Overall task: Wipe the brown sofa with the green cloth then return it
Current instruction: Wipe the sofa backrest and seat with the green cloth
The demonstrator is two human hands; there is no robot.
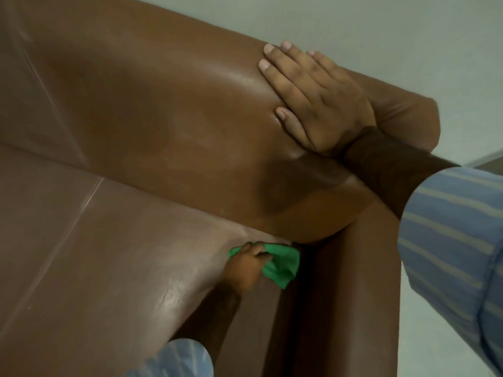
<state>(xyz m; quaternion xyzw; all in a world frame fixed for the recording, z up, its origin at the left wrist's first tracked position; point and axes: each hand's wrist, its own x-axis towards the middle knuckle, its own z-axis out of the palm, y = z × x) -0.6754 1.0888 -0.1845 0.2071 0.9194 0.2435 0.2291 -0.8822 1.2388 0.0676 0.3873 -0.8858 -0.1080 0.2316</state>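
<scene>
In the seat's far corner, where cushion, backrest and armrest meet, the left hand point(245, 266) clenches a crumpled, soft green cloth point(280, 263) against the smooth, glossy brown leather sofa point(141, 126), the cloth bunching out beyond the fingers toward the dark crevice beside the armrest. Above it, the right hand point(315, 99) lies flat and open-palmed, fingers spread, on the rounded top of the padded backrest, grasping nothing, its wrist emerging from a blue striped sleeve point(449, 229).

Green cloth point(280, 265) in left hand point(245, 268) on brown sofa point(136, 118)
</scene>
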